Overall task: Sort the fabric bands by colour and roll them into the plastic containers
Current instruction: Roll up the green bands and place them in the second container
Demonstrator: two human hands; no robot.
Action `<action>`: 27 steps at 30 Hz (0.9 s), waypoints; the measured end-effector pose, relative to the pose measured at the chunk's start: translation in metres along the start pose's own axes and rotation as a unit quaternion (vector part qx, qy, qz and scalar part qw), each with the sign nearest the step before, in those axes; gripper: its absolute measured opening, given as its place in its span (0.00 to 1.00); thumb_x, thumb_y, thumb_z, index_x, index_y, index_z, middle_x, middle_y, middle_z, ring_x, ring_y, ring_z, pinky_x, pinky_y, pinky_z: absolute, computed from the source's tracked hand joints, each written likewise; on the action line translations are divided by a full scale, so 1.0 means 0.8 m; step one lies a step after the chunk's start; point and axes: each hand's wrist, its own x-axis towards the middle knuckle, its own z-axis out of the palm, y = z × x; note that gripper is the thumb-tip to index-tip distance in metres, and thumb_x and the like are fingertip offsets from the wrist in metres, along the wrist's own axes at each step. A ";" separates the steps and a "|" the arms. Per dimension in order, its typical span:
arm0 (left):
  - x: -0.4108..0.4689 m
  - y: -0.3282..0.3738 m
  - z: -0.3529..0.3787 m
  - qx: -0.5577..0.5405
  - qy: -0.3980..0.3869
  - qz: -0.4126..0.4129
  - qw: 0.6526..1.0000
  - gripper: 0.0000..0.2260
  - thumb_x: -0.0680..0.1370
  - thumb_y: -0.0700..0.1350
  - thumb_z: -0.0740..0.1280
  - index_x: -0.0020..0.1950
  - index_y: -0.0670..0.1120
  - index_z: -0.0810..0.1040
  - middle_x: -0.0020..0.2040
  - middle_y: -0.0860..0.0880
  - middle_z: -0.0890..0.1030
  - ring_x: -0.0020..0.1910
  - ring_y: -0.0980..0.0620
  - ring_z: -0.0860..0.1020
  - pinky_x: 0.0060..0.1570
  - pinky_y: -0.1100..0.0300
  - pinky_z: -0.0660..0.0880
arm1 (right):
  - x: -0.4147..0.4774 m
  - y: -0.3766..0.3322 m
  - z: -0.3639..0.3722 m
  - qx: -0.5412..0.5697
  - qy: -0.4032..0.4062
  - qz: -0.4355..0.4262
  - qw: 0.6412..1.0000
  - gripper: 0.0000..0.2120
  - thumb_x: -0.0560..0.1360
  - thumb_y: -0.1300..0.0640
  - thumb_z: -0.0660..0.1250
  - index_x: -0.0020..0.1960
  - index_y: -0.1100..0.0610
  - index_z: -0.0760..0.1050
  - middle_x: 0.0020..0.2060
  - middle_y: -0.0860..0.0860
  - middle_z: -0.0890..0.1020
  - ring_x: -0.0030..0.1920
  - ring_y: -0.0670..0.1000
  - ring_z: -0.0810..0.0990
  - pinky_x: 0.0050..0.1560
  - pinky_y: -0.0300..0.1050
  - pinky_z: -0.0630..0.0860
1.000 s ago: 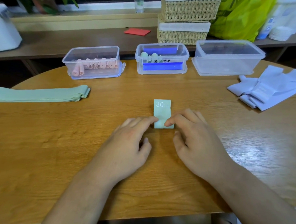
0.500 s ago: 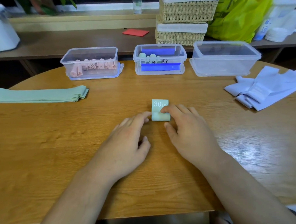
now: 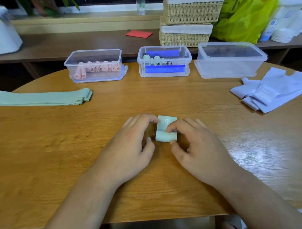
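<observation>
A partly rolled pale green band (image 3: 165, 136) lies mid-table, its flat end marked "30" pointing away from me. My right hand (image 3: 198, 148) pinches the roll between forefinger and thumb. My left hand (image 3: 132, 144) rests beside it, a fingertip touching the flat end's left corner. At the back stand three clear containers: the left container (image 3: 95, 54) holds pink rolls, the middle container (image 3: 187, 55) holds green rolls, and the right container (image 3: 231, 72) looks empty. A stack of flat green bands (image 3: 41, 98) lies at the left. Lavender bands (image 3: 274, 91) are piled at the right.
Behind the table runs a low shelf (image 3: 80, 43) with stacked wicker baskets (image 3: 187, 21), a yellow-green bag (image 3: 242, 20), a red card (image 3: 139, 34) and a white object (image 3: 5, 34). The round table edge (image 3: 160, 219) is close to my body.
The green band has been rolled further towards its "30" end, leaving a shorter flat part. My right hand went from pressing on top to pinching the roll. My left fingers moved up to the flat end.
</observation>
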 end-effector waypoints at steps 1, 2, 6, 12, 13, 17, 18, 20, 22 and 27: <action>0.000 0.002 -0.001 -0.001 0.001 0.008 1.000 0.21 0.78 0.38 0.68 0.68 0.55 0.74 0.62 0.63 0.74 0.65 0.59 0.72 0.54 0.63 0.73 | 0.002 0.001 0.001 0.000 0.000 0.004 1.000 0.11 0.77 0.48 0.65 0.59 0.41 0.75 0.52 0.38 0.77 0.53 0.46 0.73 0.54 0.53 0.75; 0.001 0.003 -0.002 -0.002 0.001 0.016 1.000 0.20 0.77 0.38 0.68 0.66 0.55 0.74 0.61 0.62 0.75 0.64 0.58 0.72 0.53 0.62 0.73 | 0.002 0.002 0.002 -0.003 0.002 0.007 1.000 0.11 0.78 0.47 0.65 0.60 0.41 0.75 0.52 0.38 0.77 0.53 0.46 0.73 0.55 0.52 0.75; 0.000 0.004 -0.003 0.012 -0.013 0.044 0.999 0.18 0.77 0.38 0.68 0.63 0.55 0.77 0.64 0.62 0.74 0.67 0.56 0.72 0.65 0.58 0.72 | 0.003 0.004 0.007 -0.022 0.029 0.014 0.999 0.13 0.79 0.46 0.63 0.61 0.43 0.78 0.52 0.39 0.77 0.53 0.46 0.72 0.55 0.49 0.75; 0.001 -0.001 0.002 0.032 -0.028 0.031 0.999 0.22 0.77 0.39 0.68 0.70 0.56 0.75 0.67 0.62 0.73 0.71 0.59 0.69 0.70 0.58 0.69 | 0.006 0.003 0.006 -0.030 0.061 0.003 0.998 0.14 0.80 0.48 0.64 0.63 0.47 0.81 0.55 0.41 0.78 0.57 0.47 0.74 0.56 0.51 0.77; 0.002 -0.002 0.002 0.036 -0.031 0.030 0.998 0.24 0.77 0.40 0.68 0.72 0.56 0.74 0.68 0.62 0.72 0.71 0.59 0.69 0.70 0.57 0.70 | 0.006 0.003 0.006 -0.029 0.065 -0.008 0.997 0.12 0.80 0.50 0.67 0.62 0.47 0.81 0.56 0.41 0.78 0.57 0.47 0.74 0.56 0.52 0.77; 0.003 -0.006 0.004 0.053 -0.048 0.022 0.997 0.28 0.78 0.44 0.66 0.78 0.56 0.70 0.72 0.62 0.70 0.74 0.59 0.67 0.73 0.53 0.70 | 0.005 0.000 0.007 -0.059 0.057 -0.035 0.996 0.10 0.77 0.55 0.71 0.58 0.47 0.79 0.57 0.41 0.78 0.58 0.49 0.74 0.55 0.54 0.77; 0.002 -0.005 0.005 0.057 -0.051 0.020 0.997 0.28 0.79 0.44 0.66 0.80 0.56 0.68 0.73 0.62 0.69 0.74 0.59 0.66 0.73 0.52 0.69 | 0.006 -0.001 0.008 -0.068 0.051 -0.034 0.996 0.11 0.77 0.54 0.71 0.59 0.46 0.79 0.58 0.41 0.77 0.59 0.49 0.74 0.55 0.54 0.77; 0.001 -0.005 0.005 0.063 -0.050 0.010 0.997 0.31 0.80 0.45 0.65 0.82 0.56 0.64 0.76 0.61 0.68 0.76 0.59 0.65 0.76 0.53 0.67 | 0.007 -0.001 0.008 -0.078 0.041 -0.026 0.996 0.13 0.77 0.53 0.70 0.61 0.45 0.78 0.59 0.40 0.77 0.59 0.48 0.73 0.55 0.52 0.76; 0.001 -0.004 0.006 0.059 -0.042 -0.003 0.997 0.32 0.80 0.45 0.66 0.83 0.55 0.61 0.76 0.61 0.68 0.76 0.60 0.65 0.76 0.55 0.66 | 0.009 -0.002 0.008 -0.091 0.034 -0.020 0.995 0.14 0.78 0.52 0.69 0.63 0.45 0.77 0.61 0.40 0.76 0.60 0.48 0.73 0.56 0.50 0.75; 0.003 -0.005 0.006 0.054 -0.040 -0.009 0.998 0.29 0.79 0.44 0.67 0.80 0.55 0.64 0.73 0.60 0.71 0.74 0.58 0.67 0.74 0.53 0.68 | 0.020 -0.002 0.010 -0.110 0.027 0.000 0.994 0.17 0.78 0.52 0.69 0.66 0.44 0.74 0.61 0.40 0.76 0.61 0.49 0.73 0.56 0.49 0.74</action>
